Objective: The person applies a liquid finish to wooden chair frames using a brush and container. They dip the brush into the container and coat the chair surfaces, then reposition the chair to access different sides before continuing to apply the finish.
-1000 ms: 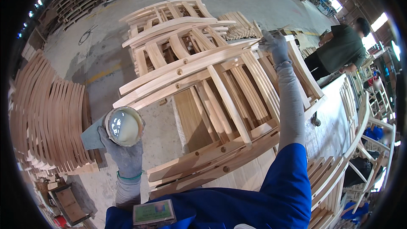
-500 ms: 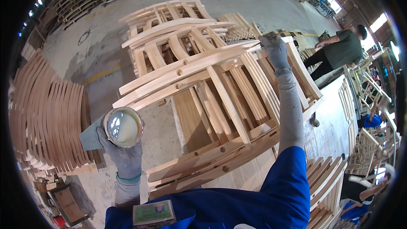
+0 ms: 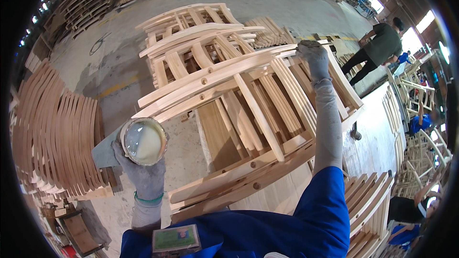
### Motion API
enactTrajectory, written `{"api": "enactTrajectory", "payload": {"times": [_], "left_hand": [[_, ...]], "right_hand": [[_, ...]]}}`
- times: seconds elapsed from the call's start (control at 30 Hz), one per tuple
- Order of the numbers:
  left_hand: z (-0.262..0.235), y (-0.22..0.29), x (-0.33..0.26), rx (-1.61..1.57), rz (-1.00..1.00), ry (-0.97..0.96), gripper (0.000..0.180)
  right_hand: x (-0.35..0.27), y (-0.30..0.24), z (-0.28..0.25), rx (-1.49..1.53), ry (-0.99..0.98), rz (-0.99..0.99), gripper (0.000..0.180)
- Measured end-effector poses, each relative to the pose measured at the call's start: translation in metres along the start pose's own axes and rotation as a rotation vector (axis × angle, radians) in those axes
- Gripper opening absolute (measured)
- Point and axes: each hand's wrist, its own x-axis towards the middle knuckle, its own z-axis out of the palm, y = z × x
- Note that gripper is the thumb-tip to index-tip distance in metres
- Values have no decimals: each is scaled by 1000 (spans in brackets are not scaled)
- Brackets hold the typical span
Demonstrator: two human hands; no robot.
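My gloved left hand (image 3: 146, 179) grips a round cup (image 3: 152, 139) of whitish liquid, its rim crusted. A flat grey tapered piece (image 3: 106, 151) juts out beside the cup; whether the fingers hold it too is unclear. At the far right, my gloved right hand (image 3: 314, 61) is closed, close to the end of a pale curved wooden rail (image 3: 210, 70) with round holes. What its fingers hold is hidden. Between my arms lie stacked wooden frames with slats (image 3: 258, 114), and a loose slat (image 3: 258, 117) rests across them.
To the left stands a big pile of curved wooden strips (image 3: 55, 129). More slatted frames (image 3: 201, 43) are stacked beyond, near bundled wood pieces (image 3: 267, 32). A person in a dark shirt (image 3: 385, 43) is at the right, beyond a pale tabletop (image 3: 370, 138). Other workers are at the far right.
My right hand has shifted slightly, its fingers now more curled at the rail's end. The cup stays in my left hand. The person in the dark shirt has moved and turned.
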Motion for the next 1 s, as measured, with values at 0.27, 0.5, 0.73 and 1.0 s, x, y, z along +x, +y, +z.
{"api": "enactTrajectory", "payload": {"times": [0.27, 0.5, 0.73, 1.0], "left_hand": [[19, 25, -3, 787, 405, -356, 56], [26, 47, -37, -365, -319, -255, 43], [8, 48, -48, -621, -172, -128, 49], [-8, 34, -64, 316, 360, -166, 90]], "right_hand": [[-107, -235, 47, 412, 29, 243, 12], [-188, -303, 101, 219, -96, -28, 29], [-262, -334, 116, 228, -248, -129, 21], [-283, -345, 125, 482, 45, -5, 16]]}}
